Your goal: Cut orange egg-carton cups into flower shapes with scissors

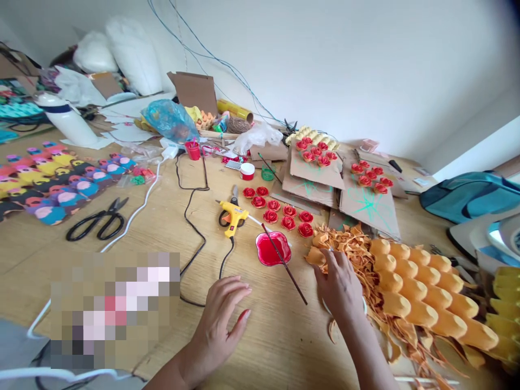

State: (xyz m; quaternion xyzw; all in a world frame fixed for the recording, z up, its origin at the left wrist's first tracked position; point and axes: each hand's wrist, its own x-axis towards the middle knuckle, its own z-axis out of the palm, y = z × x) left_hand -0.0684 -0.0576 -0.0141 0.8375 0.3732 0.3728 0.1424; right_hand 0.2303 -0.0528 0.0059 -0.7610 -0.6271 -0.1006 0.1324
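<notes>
My left hand hovers over the bare wood with its fingers stretched out and nothing in it; a thumb nail looks red. My right hand is closed at the edge of an orange egg-carton cup, beside a heap of torn orange carton strips. A white round rim shows partly under that wrist. Between the hands, a thin brush rests across a dish of red paint. Behind the dish lie several red carton roses.
A yellow glue gun lies on scissors, its black cord running forward. Orange egg cartons fill the right side. More roses sit on cardboard. Black scissors, painted carton figures and a white cable are leftward.
</notes>
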